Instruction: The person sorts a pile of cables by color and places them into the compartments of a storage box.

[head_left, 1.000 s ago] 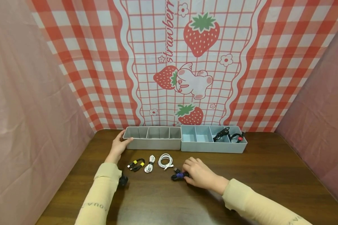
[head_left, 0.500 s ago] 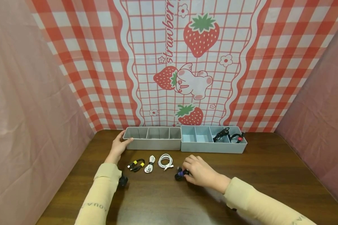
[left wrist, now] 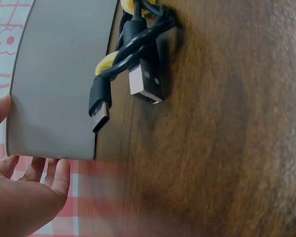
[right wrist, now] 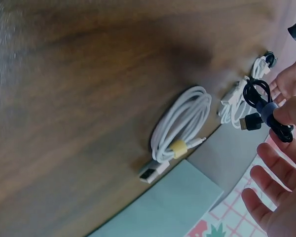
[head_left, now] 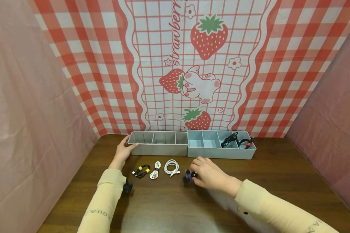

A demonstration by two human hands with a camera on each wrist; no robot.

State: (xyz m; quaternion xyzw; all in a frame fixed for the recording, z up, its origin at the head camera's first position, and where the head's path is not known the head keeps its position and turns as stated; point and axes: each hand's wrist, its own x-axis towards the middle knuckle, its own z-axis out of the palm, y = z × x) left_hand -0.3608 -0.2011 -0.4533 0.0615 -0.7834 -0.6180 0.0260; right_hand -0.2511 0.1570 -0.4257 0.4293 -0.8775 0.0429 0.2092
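Note:
My right hand (head_left: pixel 211 173) pinches a bundled black USB cable (head_left: pixel 188 176) with a blue-purple tie. In the right wrist view, thumb and index finger hold this cable (right wrist: pixel 264 109) above the table, while the other fingers stay spread. At the far left, my left hand (head_left: pixel 124 151) holds the end of a grey divided storage box (head_left: pixel 160 149), its thumb at the front rim and fingers against the end wall. Near it lie a black cable with yellow ties (head_left: pixel 141 170), a white cable with a black tie (head_left: pixel 155 170) and a coiled white cable (head_left: pixel 171 167).
A light-blue divided box (head_left: pixel 221 153) stands against the grey box's right end. Its right compartments hold a black cable (head_left: pixel 229 139) and a black cable with a red tie (head_left: pixel 246 143). The patterned curtain (head_left: pixel 204 90) hangs right behind both boxes.
My right hand has lifted the black USB cable with the blue-purple tie and moved slightly right and towards the boxes. The left hand has stayed on the grey box.

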